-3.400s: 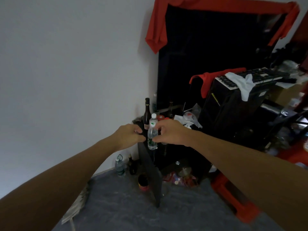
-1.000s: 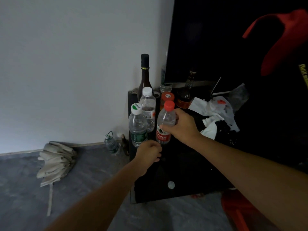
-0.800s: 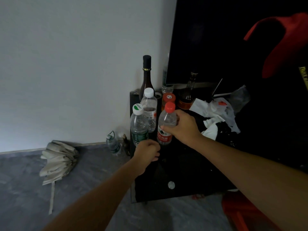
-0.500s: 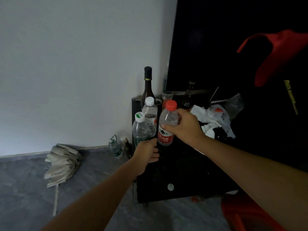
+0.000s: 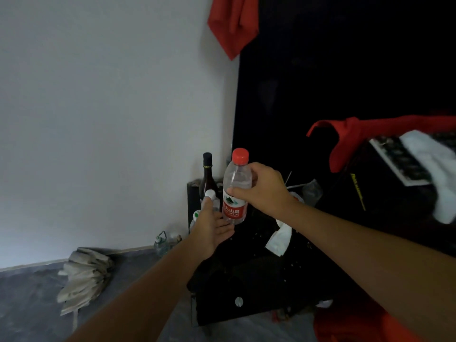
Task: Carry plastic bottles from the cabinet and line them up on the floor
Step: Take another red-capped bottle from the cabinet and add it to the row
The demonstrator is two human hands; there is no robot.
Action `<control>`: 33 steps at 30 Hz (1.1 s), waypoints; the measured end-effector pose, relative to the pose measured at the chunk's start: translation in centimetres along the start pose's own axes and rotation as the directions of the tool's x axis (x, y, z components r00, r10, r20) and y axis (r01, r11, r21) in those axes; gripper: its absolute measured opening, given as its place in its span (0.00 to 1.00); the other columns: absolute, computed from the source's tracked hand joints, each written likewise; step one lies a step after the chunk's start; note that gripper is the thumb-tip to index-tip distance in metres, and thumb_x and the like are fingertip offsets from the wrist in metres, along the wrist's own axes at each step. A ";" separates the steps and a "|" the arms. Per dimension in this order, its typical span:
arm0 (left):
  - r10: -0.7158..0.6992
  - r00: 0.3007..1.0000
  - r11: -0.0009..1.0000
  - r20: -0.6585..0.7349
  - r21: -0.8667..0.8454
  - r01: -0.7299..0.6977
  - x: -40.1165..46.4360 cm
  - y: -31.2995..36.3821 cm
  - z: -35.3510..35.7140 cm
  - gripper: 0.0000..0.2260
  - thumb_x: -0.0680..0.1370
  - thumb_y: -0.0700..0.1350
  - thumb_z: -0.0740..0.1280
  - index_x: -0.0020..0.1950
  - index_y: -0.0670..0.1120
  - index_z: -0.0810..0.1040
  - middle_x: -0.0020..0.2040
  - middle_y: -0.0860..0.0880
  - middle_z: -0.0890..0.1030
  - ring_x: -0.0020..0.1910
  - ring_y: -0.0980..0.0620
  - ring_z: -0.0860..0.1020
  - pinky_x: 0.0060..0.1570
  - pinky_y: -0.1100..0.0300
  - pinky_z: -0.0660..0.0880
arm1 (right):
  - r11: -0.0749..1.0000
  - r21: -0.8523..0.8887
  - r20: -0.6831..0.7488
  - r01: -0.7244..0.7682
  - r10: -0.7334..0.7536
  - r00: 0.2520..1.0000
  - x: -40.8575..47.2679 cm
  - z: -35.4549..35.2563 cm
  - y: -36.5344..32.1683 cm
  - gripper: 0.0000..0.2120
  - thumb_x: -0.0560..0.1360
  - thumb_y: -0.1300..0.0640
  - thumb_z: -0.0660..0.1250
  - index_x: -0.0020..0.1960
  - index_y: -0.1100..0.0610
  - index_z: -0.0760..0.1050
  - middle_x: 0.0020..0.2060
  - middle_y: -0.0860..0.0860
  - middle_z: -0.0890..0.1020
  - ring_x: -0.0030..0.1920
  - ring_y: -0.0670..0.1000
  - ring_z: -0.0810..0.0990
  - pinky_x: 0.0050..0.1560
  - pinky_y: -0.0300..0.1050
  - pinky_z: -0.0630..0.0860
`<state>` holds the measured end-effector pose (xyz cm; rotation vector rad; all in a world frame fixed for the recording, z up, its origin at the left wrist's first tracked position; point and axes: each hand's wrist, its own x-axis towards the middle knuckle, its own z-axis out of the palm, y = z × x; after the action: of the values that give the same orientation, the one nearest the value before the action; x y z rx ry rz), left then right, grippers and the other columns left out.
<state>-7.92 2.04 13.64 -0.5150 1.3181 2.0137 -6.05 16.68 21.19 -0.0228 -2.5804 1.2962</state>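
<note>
Right-hand fingers: those of the right hand [image 5: 264,191] curl round the middle of the clear plastic bottle with a red cap and red label [image 5: 236,191], thumb on the near side just above the label.
Held bottle: upright, lifted off the black cabinet [image 5: 237,275], above its left rear part.
Left-hand fingers: the left hand [image 5: 209,230] is spread, palm turned up, just under and left of the held bottle; one fingertip reaches the white cap of a clear plastic bottle [image 5: 210,194] that stands on the cabinet.
Second standing bottle: only a white cap with a green mark [image 5: 196,214] shows at the cabinet's left edge; the left hand hides its body.
Behind on the cabinet: a dark glass bottle with a black top [image 5: 207,175] stands at the rear left corner, close to the white wall [image 5: 98,107].
Cabinet edges: the left edge runs just beside the left hand; the front face carries a small round silver knob [image 5: 238,301].
Open room: grey floor [image 5: 32,304] lies left of the cabinet, with a folded pale umbrella [image 5: 84,275] near the wall and a small clear bottle with a handle [image 5: 161,243] at the wall's foot, just left of the cabinet.
Right of the cabinet: white crumpled paper [image 5: 280,240] on top, red cloth [image 5: 357,139] beyond.
Hard to make out: the dark area behind the cabinet is too black to read; whether the left hand touches the held bottle's base cannot be told.
</note>
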 end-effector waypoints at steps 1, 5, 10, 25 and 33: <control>0.006 1.000 1.000 0.012 -0.012 -0.006 -0.4 0.5 0.3 0.37 0.75 0.68 0.54 0.68 0.37 0.67 0.55 0.38 0.77 0.52 0.42 0.78 0.46 0.52 0.77 | 1.000 0.000 0.000 0.003 -0.003 1.000 0.1 -0.5 -0.7 0.20 0.64 0.51 0.78 0.53 0.55 0.78 0.44 0.45 0.82 0.43 0.38 0.80 0.40 0.27 0.75; 0.000 1.000 0.997 0.030 -0.082 0.002 -1.2 2.4 1.0 0.37 0.76 0.68 0.54 0.68 0.36 0.68 0.52 0.38 0.78 0.51 0.41 0.78 0.54 0.48 0.75 | 1.000 0.013 -0.003 0.003 -0.003 1.000 0.7 -1.7 -3.1 0.21 0.65 0.51 0.79 0.54 0.57 0.78 0.46 0.48 0.83 0.45 0.42 0.82 0.44 0.34 0.79; 0.003 0.999 0.991 0.046 -0.131 0.003 -2.0 4.2 0.8 0.35 0.76 0.67 0.55 0.62 0.36 0.72 0.55 0.36 0.79 0.52 0.40 0.79 0.50 0.49 0.77 | 1.000 0.029 0.014 0.008 -0.008 1.000 1.2 -1.8 -5.4 0.21 0.66 0.52 0.78 0.55 0.57 0.77 0.47 0.49 0.83 0.46 0.45 0.83 0.46 0.37 0.79; 0.019 1.000 0.993 -0.023 -0.118 -0.021 -5.9 9.3 -7.2 0.33 0.77 0.67 0.54 0.56 0.34 0.70 0.51 0.36 0.79 0.51 0.39 0.79 0.47 0.48 0.78 | 0.996 0.091 0.099 0.006 -0.015 0.995 2.4 5.4 -12.0 0.22 0.66 0.50 0.78 0.55 0.56 0.76 0.47 0.47 0.83 0.46 0.44 0.82 0.46 0.40 0.80; 0.053 0.996 0.989 -0.071 -0.137 -0.063 -8.3 11.3 -12.8 0.37 0.77 0.67 0.53 0.64 0.33 0.68 0.55 0.34 0.78 0.55 0.37 0.78 0.48 0.47 0.77 | 0.994 0.107 0.166 0.036 -0.054 0.985 3.2 10.2 -15.5 0.21 0.66 0.48 0.77 0.55 0.53 0.76 0.47 0.46 0.82 0.46 0.44 0.82 0.45 0.40 0.79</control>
<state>-10.56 -15.23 20.97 -0.6197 1.2505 2.1641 -10.02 -0.27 28.32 0.1715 -2.6304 1.4719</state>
